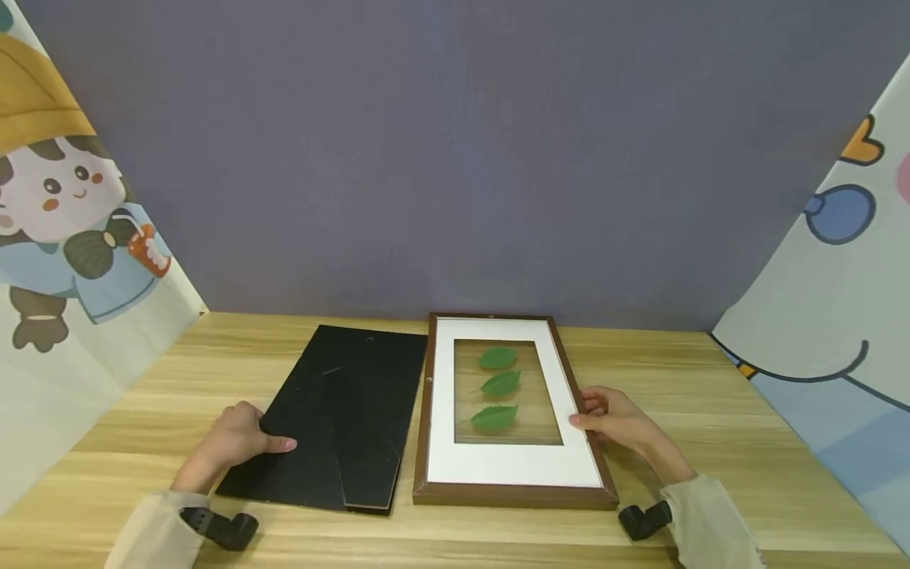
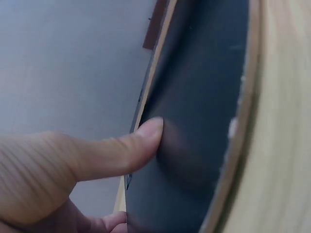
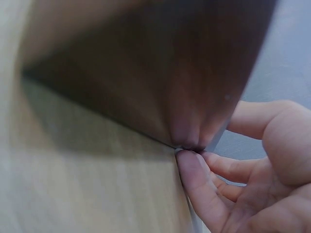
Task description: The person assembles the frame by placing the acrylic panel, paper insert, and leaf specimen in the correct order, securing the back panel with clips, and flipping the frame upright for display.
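A black frame backing board (image 1: 306, 427) with a folded stand strip lies at the left. My left hand (image 1: 238, 438) holds its left edge, thumb on top; the other fingers are mostly hidden at the edge. In the left wrist view the thumb (image 2: 131, 150) presses the board's dark face. Beside the board is a brown picture frame (image 1: 515, 495) with a white mat (image 1: 512, 466) and three green leaves (image 1: 501, 383) in its see-through window. My right hand (image 1: 618, 419) grips the frame's right side, thumb on the rim; in the right wrist view its fingertips (image 3: 194, 170) meet the lower edge.
Both pieces are on a wood-grain table (image 1: 682, 379). A grey panel (image 1: 455, 158) stands upright along the back edge. Cartoon-printed sheets rise at the left (image 1: 85, 340) and right (image 1: 796, 316) sides. Each sleeve carries a small black wrist device (image 1: 220, 528).
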`<action>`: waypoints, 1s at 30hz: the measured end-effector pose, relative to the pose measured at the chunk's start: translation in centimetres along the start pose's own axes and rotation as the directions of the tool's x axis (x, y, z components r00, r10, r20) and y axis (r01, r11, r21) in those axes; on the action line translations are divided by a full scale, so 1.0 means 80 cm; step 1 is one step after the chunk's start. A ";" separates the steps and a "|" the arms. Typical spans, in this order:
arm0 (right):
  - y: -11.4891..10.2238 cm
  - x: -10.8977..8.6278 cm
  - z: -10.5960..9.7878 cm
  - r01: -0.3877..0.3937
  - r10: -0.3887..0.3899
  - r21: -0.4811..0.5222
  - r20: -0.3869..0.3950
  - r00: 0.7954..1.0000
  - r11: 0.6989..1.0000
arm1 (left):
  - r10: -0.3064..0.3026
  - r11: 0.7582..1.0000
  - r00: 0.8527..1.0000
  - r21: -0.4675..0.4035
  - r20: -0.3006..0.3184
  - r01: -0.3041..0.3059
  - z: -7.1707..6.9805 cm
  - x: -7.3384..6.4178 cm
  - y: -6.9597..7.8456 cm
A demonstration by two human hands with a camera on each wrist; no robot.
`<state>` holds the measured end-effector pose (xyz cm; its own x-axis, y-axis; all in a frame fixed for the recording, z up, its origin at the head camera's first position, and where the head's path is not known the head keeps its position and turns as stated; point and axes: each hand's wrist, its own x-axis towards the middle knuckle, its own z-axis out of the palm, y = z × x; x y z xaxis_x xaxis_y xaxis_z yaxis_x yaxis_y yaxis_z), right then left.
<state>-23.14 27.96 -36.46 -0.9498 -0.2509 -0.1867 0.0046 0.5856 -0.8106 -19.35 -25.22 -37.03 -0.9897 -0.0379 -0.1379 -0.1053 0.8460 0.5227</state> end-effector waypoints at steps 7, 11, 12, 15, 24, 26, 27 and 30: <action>-0.004 0.000 0.001 0.002 -0.002 -0.003 0.000 1.000 1.000 | 0.009 0.995 1.000 -0.098 -0.018 -0.010 -0.004 -0.003 0.014; -0.006 0.002 0.003 0.002 -0.002 -0.003 0.003 1.000 1.000 | -0.051 0.992 0.998 -0.119 -0.029 0.047 -0.009 -0.006 0.018; -0.007 0.003 0.003 0.002 -0.002 -0.004 0.002 1.000 1.000 | -0.061 0.989 0.998 -0.137 -0.029 0.057 -0.009 -0.006 0.017; -0.008 0.004 0.003 0.003 -0.003 -0.005 0.006 1.000 1.000 | -0.103 0.965 0.994 -0.246 -0.018 0.096 -0.012 -0.007 0.013; -0.008 0.004 0.000 0.031 -0.031 -0.009 0.018 0.999 0.999 | -0.142 0.826 0.990 -0.549 0.018 0.129 -0.020 -0.003 -0.005; -0.007 0.002 -0.001 0.034 -0.034 -0.011 0.020 0.999 0.999 | -0.136 0.803 0.990 -0.581 0.043 0.135 -0.021 -0.001 -0.006; -0.005 0.001 -0.002 0.035 -0.035 -0.012 0.023 0.999 0.999 | -0.130 0.793 0.990 -0.593 0.054 0.137 -0.022 -0.001 -0.007; -0.002 -0.001 -0.003 0.039 -0.038 -0.019 0.025 0.999 0.999 | -0.098 0.771 0.992 -0.624 0.083 0.128 -0.021 0.002 -0.010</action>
<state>-23.14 28.08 -36.22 -0.9411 -0.2925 -0.1694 -0.0381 0.5896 -0.8068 -19.56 -26.82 -36.07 -0.9632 -0.0768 -0.2575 -0.2685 0.3149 0.9104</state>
